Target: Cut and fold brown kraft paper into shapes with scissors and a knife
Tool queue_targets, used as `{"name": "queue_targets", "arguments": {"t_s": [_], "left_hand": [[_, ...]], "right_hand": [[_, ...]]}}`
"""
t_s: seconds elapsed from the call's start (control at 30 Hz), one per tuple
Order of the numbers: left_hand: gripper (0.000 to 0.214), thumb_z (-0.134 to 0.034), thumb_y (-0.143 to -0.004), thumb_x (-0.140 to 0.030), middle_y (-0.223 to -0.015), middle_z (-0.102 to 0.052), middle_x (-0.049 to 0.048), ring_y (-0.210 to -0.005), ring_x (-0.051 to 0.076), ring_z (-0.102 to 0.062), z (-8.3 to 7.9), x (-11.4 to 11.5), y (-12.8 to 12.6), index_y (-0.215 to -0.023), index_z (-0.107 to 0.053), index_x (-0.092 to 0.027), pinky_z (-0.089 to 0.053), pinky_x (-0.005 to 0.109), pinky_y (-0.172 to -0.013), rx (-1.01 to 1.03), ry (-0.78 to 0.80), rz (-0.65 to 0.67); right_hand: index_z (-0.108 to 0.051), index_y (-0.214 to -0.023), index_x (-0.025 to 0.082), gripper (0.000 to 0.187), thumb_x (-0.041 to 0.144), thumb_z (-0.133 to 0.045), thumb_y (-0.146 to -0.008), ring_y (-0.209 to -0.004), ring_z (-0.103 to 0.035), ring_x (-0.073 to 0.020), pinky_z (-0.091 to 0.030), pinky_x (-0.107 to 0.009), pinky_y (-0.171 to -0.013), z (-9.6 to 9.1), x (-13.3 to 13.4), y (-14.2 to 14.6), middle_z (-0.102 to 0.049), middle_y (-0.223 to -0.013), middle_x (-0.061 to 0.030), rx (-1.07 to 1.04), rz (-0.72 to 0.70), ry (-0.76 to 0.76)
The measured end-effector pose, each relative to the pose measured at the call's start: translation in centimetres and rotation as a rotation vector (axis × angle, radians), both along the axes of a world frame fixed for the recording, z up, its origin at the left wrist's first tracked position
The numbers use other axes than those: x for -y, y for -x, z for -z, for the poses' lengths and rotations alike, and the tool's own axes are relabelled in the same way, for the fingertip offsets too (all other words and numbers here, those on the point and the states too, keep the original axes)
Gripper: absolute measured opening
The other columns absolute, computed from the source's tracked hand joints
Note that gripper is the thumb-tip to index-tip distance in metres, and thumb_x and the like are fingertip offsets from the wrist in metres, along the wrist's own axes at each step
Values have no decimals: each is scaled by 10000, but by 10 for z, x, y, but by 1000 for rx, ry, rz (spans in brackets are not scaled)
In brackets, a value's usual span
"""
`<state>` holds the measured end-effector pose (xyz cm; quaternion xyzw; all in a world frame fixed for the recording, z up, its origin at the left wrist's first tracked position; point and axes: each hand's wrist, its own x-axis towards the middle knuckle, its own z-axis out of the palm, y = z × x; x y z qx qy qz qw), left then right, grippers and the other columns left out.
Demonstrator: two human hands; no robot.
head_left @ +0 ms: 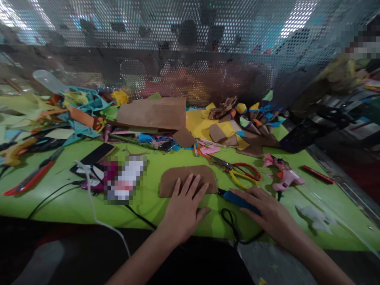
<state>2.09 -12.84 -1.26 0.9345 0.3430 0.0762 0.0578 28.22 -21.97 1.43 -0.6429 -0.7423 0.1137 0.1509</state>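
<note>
My left hand (184, 206) lies flat with fingers spread on a brown paper piece (185, 178) on the green table (59, 198). My right hand (267, 211) rests over a blue-handled tool (236, 196) with a black cord loop (234, 227) at the table's front edge; the fingers curl around the handle. Red-and-yellow scissors (242, 173) lie just beyond the right hand. A pink glue gun (285, 176) sits to their right.
A large brown paper sheet (154, 113) and heaps of coloured paper scraps (74, 111) fill the back. Paper cones (255, 116) sit at the back right. A phone (95, 156), red cutter (29, 178), white cable (92, 198) and red pen (317, 174) lie around. Perforated metal screen behind.
</note>
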Motion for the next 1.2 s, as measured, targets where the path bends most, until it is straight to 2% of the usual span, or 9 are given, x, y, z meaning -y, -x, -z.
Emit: {"name": "queue_targets", "arguments": {"t_s": [0.37,0.77,1.03,1.2], "left_hand": [[609,-271,-964,-562,-1606,-207,36,-1472,279,-158,2,0,0,-1512,-243,-299,-202,575,-1157,1,-14,-5],[624,-287,-955,-576,-1607,-204,39,-1473,279,-156,0,1,0,-1510,-252,-292,-192,577,-1161,20,11,-5],[627,-270,-950,-596,-1605,-207,41,-1476,279,-151,-2,1,0,-1503,-268,-300,-174,586,-1168,69,77,-8],[599,-286,-968,-550,-1588,-252,45,-1472,264,-176,-11,-2,2,-1496,-291,-270,-174,576,-1177,99,170,-12]], "right_hand": [[-520,-1362,362,421,313,-496,-945,-869,-641,-231,-551,-383,-752,-3,5,12,-620,-993,-70,-32,-17,32],[-543,-1337,290,415,246,-521,-925,-872,-623,-227,-538,-364,-746,-2,3,27,-609,-977,-71,-38,-30,41],[-536,-1336,270,469,149,-527,-882,-845,-624,-222,-542,-370,-729,-1,-1,45,-605,-959,-66,-12,-75,7],[-536,-1335,262,486,130,-532,-868,-839,-619,-231,-544,-380,-718,0,-5,54,-601,-950,-68,38,-64,-3]]}}
